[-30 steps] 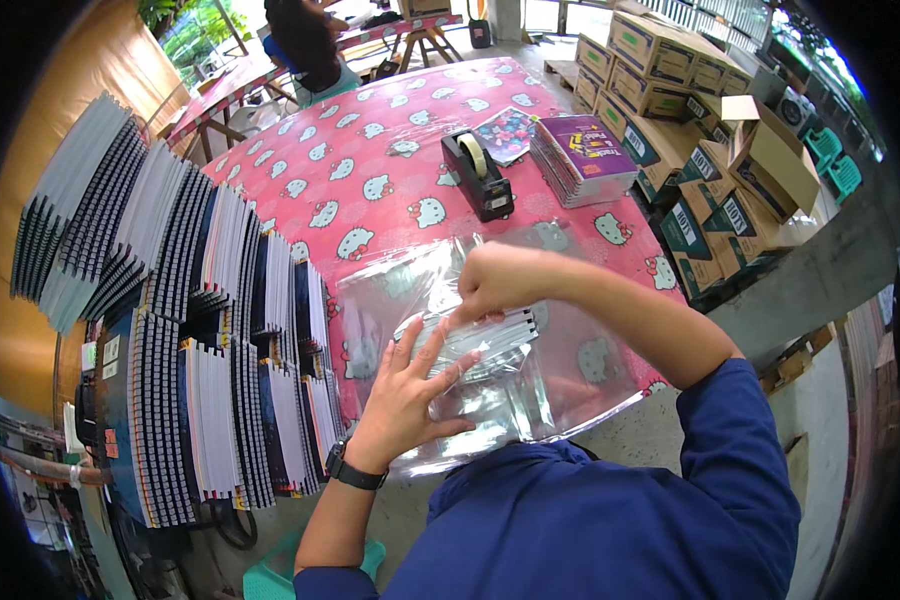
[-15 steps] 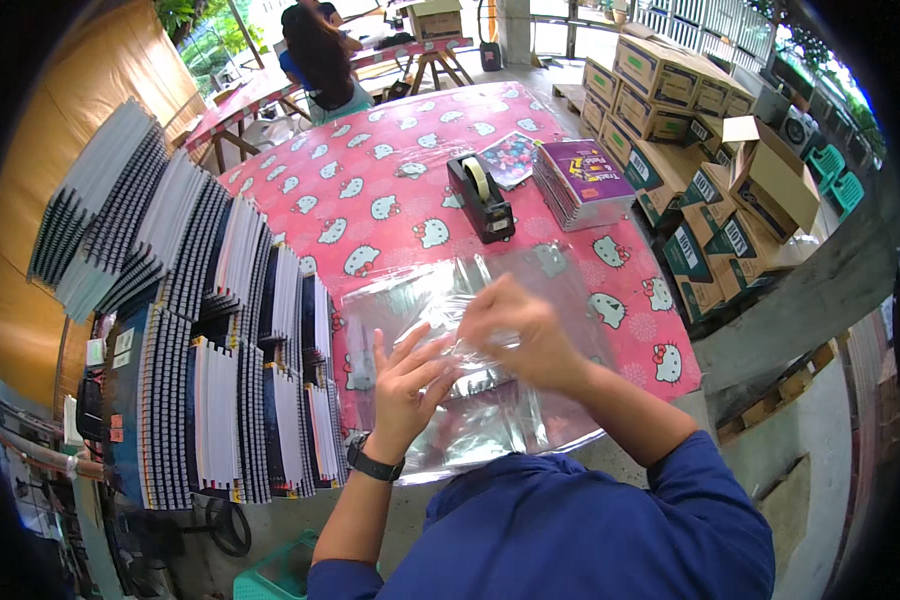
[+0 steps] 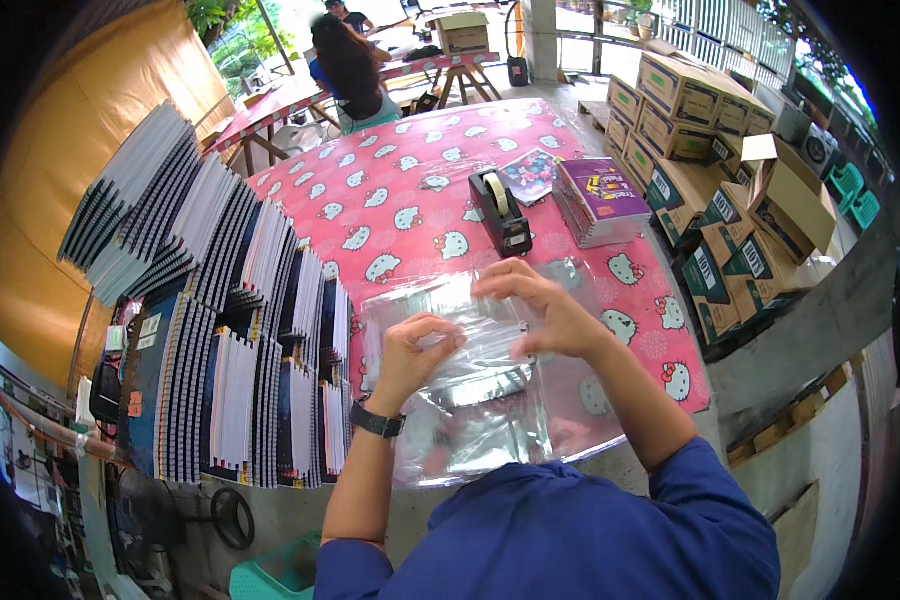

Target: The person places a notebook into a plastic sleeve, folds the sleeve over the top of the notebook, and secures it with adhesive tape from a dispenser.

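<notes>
Clear plastic sheets (image 3: 470, 435) lie in a glossy, wrinkled stack at the near side of the table, with bright reflections. Over the stack's left part, my left hand (image 3: 418, 352) has its thumb and fingers pinched on a plastic sheet. My right hand (image 3: 550, 315) hovers over the right part, its fingers curved and parted from the thumb. Beyond the sheets stands a black tape dispenser (image 3: 505, 225) with a roll of tape. Right of it are a pile of spiral-bound purple books (image 3: 605, 195) and a flower-patterned booklet (image 3: 528, 175).
Tall stacks of spiral-bound notebooks (image 3: 235, 400) line the table's left side. Cardboard boxes (image 3: 710, 255) are piled on the right, one with raised flaps. Two people (image 3: 350, 70) are at a far table. A green plastic basket (image 3: 275, 570) stands at the lower left.
My left fingers, spread before, have closed in a pinch on the plastic. My right hand has moved rightward and its fingers have parted. The view has shifted slightly.
</notes>
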Tool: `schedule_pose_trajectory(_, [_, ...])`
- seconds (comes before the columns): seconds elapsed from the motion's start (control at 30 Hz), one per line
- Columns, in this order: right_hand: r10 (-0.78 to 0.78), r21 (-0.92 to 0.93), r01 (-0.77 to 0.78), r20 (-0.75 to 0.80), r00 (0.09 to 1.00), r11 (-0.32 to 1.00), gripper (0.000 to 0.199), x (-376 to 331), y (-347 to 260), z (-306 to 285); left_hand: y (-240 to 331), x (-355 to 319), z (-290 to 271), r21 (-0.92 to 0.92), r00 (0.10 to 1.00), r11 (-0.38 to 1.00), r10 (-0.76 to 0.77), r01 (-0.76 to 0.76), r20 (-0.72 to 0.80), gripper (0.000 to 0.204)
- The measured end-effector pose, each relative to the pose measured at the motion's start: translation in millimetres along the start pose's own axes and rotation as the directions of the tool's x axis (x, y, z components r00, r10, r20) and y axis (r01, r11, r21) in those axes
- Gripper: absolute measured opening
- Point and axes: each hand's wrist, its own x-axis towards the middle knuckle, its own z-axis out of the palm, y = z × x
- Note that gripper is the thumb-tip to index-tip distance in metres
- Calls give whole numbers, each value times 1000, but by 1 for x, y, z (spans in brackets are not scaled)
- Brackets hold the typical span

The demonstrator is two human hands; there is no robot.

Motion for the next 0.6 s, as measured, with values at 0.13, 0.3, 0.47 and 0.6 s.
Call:
schedule_pose_trajectory(0.13, [98, -492, 21, 215, 972, 871, 52, -27, 17, 14, 26, -11, -12, -29, 938, 938, 347, -347, 16, 28])
schedule_pose_trajectory(0.3, [22, -486, 106, 249, 968, 867, 31, -33, 29, 24, 26, -24, -9, 560, 906, 732, 414, -389, 89, 45])
schedule_pose_trajectory(0.47, [-137, -543, 117, 3, 991, 832, 14, -27, 24, 35, 13, -34, 3, 371, 941, 876, 339, -307, -21, 20])
schedule_pose_trajectory(0.6, [-6, -594, 110, 174, 985, 797, 11, -37, 25, 35, 15, -35, 5, 454, 926, 839, 370, -300, -71, 17])
